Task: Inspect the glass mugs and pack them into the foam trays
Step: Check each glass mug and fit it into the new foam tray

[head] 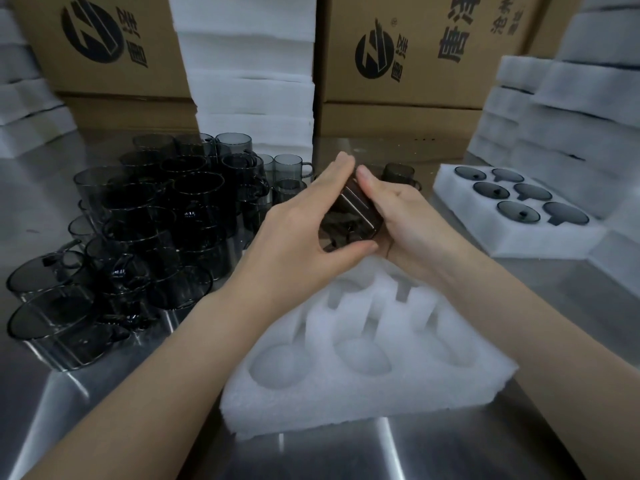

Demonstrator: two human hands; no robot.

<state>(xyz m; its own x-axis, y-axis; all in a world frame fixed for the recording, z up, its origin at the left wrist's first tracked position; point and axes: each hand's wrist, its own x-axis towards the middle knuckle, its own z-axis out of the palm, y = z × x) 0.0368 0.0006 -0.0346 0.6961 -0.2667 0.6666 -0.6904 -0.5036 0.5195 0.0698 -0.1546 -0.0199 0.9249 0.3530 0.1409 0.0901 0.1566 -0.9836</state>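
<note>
Above the middle of the worktop (450, 452), two hands hold one dark glass mug (353, 216). The left hand (298, 233) curls its fingers (337, 171) over the far side of the mug, with its thumb under it. The right hand (408, 220) cups the other side, with its thumb on top. The mug is tipped on its side, up in the air, just past the far edge of the empty foam tray (346, 407). That tray lies toward the near edge of the worktop.

On the left side stands a big crowd of mugs (145, 230), packed close, some stacked. A bare strip of worktop runs between the crowd and the empty tray.

A full foam tray (512, 237) lies toward the right edge, with six dark mugs in its holes. One lone mug (398, 173) stands just behind the hands.

Along the far edge stand brown boxes (415, 64) and a tall foam stack (249, 81). More foam piles (571, 116) crowd the far right corner.
</note>
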